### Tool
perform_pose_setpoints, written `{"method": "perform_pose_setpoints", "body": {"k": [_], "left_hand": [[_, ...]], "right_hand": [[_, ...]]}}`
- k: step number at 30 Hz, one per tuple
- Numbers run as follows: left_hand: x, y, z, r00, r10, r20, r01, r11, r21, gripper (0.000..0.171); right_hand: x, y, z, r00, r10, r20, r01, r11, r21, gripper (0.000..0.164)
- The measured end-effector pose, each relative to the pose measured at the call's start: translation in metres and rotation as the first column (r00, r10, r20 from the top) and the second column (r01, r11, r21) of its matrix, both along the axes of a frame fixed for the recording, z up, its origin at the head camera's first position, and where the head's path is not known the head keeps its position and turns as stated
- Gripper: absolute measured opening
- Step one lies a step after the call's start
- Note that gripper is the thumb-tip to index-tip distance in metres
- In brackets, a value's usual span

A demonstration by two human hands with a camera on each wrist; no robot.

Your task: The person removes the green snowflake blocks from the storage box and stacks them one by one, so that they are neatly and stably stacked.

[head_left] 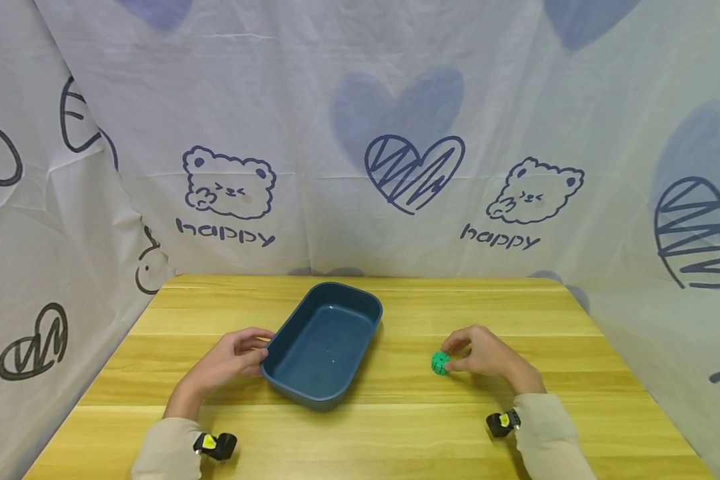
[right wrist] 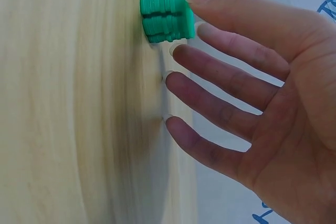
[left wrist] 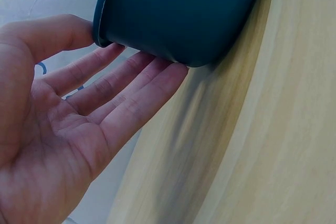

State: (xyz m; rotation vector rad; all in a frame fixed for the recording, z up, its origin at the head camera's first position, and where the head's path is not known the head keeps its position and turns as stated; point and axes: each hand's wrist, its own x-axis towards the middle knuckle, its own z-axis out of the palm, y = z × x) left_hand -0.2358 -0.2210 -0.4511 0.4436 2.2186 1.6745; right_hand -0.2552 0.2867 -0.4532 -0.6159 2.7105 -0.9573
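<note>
My left hand (head_left: pixel 236 357) is at the left side of a dark blue rectangular bin (head_left: pixel 312 397). In the left wrist view its thumb rests at the rim, and the nearly straight fingers (left wrist: pixel 142 98) touch the outer wall. Over on the right, my right hand (head_left: pixel 486 353) pinches a small green ribbed plastic piece (head_left: pixel 439 363) by its edge between thumb and index finger. The right wrist view shows the thumb tip over the flat side of the green piece (right wrist: pixel 165 14). The other fingers (right wrist: pixel 210 100) are spread apart from it, near the tabletop.
Both hands work over a light wood-grain table (head_left: pixel 396 440). A white cloth (head_left: pixel 318 220) printed with hearts and bears hangs behind the table and along its sides. Each wrist wears a small black camera, one on the left sleeve (head_left: pixel 168 450) and one on the right sleeve (head_left: pixel 549 430).
</note>
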Motion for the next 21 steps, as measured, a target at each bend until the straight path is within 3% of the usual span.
{"method": "perform_pose_setpoints", "body": {"k": [13, 21], "left_hand": [[-0.0001, 0.0008, 0.0005, 1.0, 0.006, 0.002, -0.006, 1.0, -0.013, 0.05], [0.0006, 0.0, 0.0007, 1.0, 0.002, -0.003, -0.002, 1.0, -0.01, 0.05]], "right_hand": [[-0.0004, -0.0092, 0.0018, 1.0, -0.001, -0.015, 0.002, 0.997, 0.078, 0.038], [-0.0013, -0.0076, -0.0021, 1.0, -0.006, 0.013, 0.006, 0.999, 0.053, 0.037]]}}
